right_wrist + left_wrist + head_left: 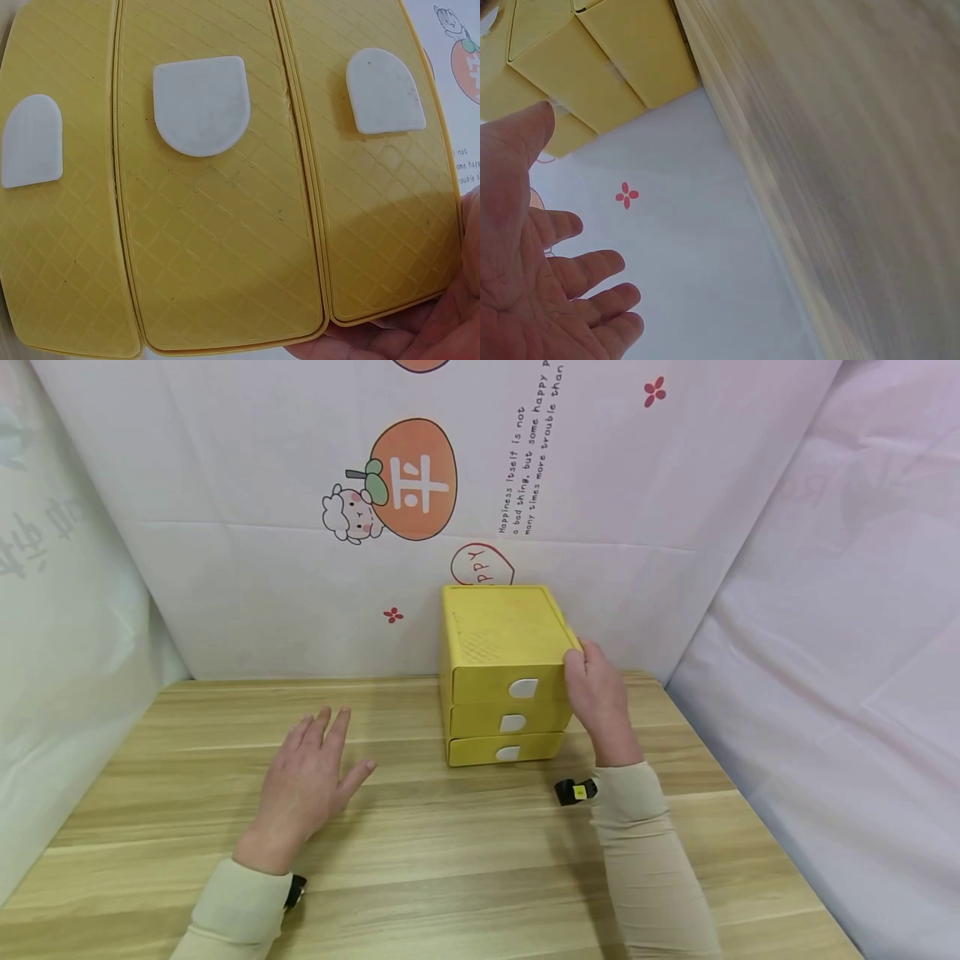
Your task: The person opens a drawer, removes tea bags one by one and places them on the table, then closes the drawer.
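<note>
Head view | right hand point(598, 697) grips yellow drawer box point(506, 643) | left hand point(306, 781) spread, empty | drawers point(476, 720) flush, box not yet released

Yellow drawer unit point(504, 627) on wood-grain table point(427, 868)

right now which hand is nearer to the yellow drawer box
Right. The right hand touches the yellow drawer box at its upper right front corner; the left hand is apart, out to its left.
</note>
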Demonstrator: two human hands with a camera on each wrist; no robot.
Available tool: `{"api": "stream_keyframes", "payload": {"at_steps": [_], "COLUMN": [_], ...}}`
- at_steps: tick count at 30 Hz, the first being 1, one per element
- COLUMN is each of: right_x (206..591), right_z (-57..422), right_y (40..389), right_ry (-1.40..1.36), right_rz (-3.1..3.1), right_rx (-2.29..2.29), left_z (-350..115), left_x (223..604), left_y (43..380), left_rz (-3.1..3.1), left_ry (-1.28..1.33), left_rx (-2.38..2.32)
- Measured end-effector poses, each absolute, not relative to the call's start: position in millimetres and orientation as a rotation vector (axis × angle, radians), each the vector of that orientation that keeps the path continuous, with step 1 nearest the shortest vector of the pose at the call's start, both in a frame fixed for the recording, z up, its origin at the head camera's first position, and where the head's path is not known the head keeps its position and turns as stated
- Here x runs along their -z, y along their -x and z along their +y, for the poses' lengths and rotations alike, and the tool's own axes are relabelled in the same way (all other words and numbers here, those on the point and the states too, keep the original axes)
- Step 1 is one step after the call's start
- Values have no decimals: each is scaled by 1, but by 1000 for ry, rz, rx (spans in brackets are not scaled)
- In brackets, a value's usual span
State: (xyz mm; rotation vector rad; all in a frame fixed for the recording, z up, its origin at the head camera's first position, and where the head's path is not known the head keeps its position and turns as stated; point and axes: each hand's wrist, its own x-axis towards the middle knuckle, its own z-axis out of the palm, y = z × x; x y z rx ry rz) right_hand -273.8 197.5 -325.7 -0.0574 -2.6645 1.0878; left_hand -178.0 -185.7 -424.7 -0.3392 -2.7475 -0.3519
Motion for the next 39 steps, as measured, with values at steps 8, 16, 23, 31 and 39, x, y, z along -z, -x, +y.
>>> {"api": "stream_keyframes", "payload": {"at_steps": [8, 16, 23, 31, 39], "right_x": [327, 327, 327, 328, 328], "right_z": [191, 183, 177, 171, 168], "right_y": [274, 272, 271, 271, 271], "right_ry": [52, 45, 25, 22, 12], "right_rz": [-2651, -2639, -2640, -2646, -2639], "right_rx": [-1088, -1112, -1115, -1125, -1107], "left_z": [-184, -183, -182, -179, -170], "left_x": [423, 420, 420, 422, 419], "left_y": [177, 177, 176, 176, 177], "left_rz": [-2758, -2745, -2748, -2725, -2684], "left_ry": [337, 344, 337, 338, 366], "left_rx": [369, 383, 412, 437, 461]}}
